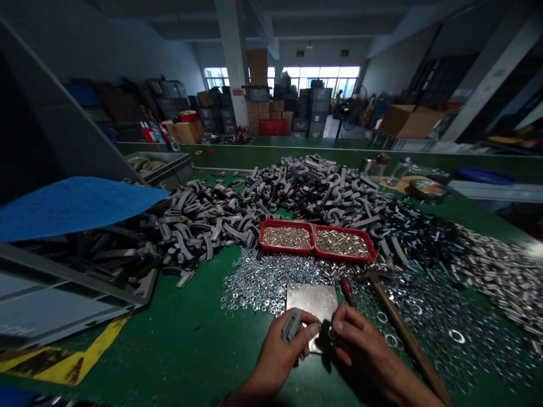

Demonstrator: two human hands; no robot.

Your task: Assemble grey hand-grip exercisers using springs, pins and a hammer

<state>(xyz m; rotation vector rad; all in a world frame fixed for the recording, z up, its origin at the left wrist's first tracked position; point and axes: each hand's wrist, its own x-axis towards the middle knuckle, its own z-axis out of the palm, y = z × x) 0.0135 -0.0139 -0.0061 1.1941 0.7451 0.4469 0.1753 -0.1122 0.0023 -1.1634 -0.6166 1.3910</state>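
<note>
The left hand (275,356) is closed around a gray plastic bracket (292,325), held upright above a steel plate (311,299), while the fingers of the right hand (365,350) pinch a small dark piece (326,333), too shadowed to make out, right beside it. The bracket looks light and stiff, easiest to hold by its thick body. Loose washers (267,282) spread ahead of the hands, a hammer (407,339) lies right of the right hand, and red trays (311,243) sit farther ahead.
</note>
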